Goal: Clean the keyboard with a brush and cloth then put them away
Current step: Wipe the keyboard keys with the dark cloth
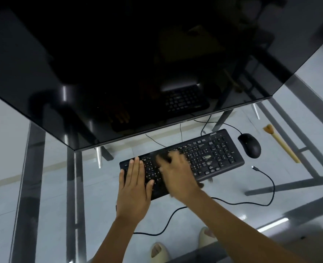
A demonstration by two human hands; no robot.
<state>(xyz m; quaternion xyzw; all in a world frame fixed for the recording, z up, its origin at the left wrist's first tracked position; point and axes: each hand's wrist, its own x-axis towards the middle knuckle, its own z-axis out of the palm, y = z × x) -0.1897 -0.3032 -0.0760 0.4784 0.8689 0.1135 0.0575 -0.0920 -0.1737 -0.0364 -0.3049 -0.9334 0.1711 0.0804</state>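
left hand (pixel 136 186): mine, flat, fingers straight, pressing keyboard's left end
keyboard (pixel 221 154): on glass desk, long axis rising rightward
right hand (pixel 176 173): blurred mid-keys, seems to grip dark cloth (pixel 163 157); can't confirm
brush (pixel 282 144): far right past mouse (pixel 250 145); right hand nearer

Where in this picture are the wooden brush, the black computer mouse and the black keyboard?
Wooden-handled brush (pixel 282 144): head view, middle of its pale handle.
Black computer mouse (pixel 250 145): head view, centre of its top shell.
Black keyboard (pixel 220 151): head view, bare keys at its right end.
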